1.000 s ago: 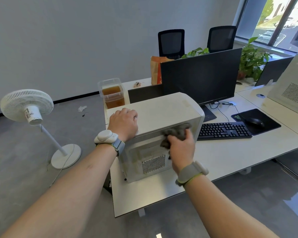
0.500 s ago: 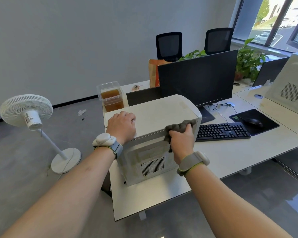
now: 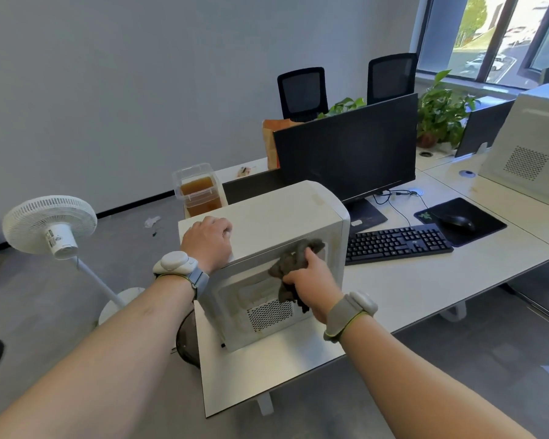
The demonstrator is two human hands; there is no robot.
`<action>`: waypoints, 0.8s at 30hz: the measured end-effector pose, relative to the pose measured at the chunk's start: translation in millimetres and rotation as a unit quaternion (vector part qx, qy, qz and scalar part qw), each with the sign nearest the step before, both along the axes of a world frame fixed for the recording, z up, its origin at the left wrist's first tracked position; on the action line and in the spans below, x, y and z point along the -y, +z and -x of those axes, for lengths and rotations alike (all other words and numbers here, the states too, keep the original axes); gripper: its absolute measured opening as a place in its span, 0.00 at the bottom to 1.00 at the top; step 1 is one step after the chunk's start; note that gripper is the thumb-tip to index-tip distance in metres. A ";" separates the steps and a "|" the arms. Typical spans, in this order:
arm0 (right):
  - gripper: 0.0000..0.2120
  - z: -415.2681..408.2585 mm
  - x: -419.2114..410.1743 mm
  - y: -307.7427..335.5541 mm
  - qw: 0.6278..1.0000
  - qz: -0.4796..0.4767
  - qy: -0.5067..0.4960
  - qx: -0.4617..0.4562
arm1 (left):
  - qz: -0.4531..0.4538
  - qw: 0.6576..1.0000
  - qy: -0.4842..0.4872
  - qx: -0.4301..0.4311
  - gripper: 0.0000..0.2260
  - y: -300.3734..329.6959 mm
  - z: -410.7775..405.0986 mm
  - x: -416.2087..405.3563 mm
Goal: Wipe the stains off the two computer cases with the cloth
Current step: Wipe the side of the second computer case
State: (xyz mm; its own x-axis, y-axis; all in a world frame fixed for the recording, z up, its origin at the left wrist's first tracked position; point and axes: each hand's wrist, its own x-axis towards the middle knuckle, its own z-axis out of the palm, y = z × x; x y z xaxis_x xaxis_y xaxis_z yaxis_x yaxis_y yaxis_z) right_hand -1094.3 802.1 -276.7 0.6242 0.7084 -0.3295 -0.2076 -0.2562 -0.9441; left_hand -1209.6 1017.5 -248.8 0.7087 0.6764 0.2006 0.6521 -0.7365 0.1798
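Grey crumpled cloth is bunched in my right hand, fingers curled round it, and I press it against the near panel of the white boxy metal computer case standing on the near left end of the white desk. My left hand rests on the case's top near its left edge, knuckles bent, steadying it; it holds nothing.

I judge the job to be in its early half. The cloth sits high on the near panel, just under the top edge, and smudgy grey marks show on that panel to the left of and below the cloth, around the perforated vent, so this face needs more passes. A faint yellowish mark also shows on the top towards the far right corner.

Over at the far right of the desk stands the second white computer case, well apart from both hands. As far as I can tell it is untouched, so all of it remains to be wiped.
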 end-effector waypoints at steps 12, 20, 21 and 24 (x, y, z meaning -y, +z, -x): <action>0.12 -78.1 65.0 7.8 0.989 -0.088 -0.069 0.101 | -0.081 0.988 0.059 -0.118 0.14 33.3 -54.3 42.0; 0.06 -119.4 36.9 6.9 0.928 0.010 0.011 0.372 | 0.031 0.999 -0.030 0.005 0.18 10.3 -135.9 87.8; 0.06 -122.6 33.5 3.9 0.932 0.014 0.012 0.362 | 0.045 0.999 -0.031 -0.005 0.18 7.5 -137.5 87.7; 0.07 -128.1 30.2 -14.0 0.959 0.044 -0.008 0.279 | 0.084 0.996 -0.043 -0.009 0.17 4.6 -137.5 81.4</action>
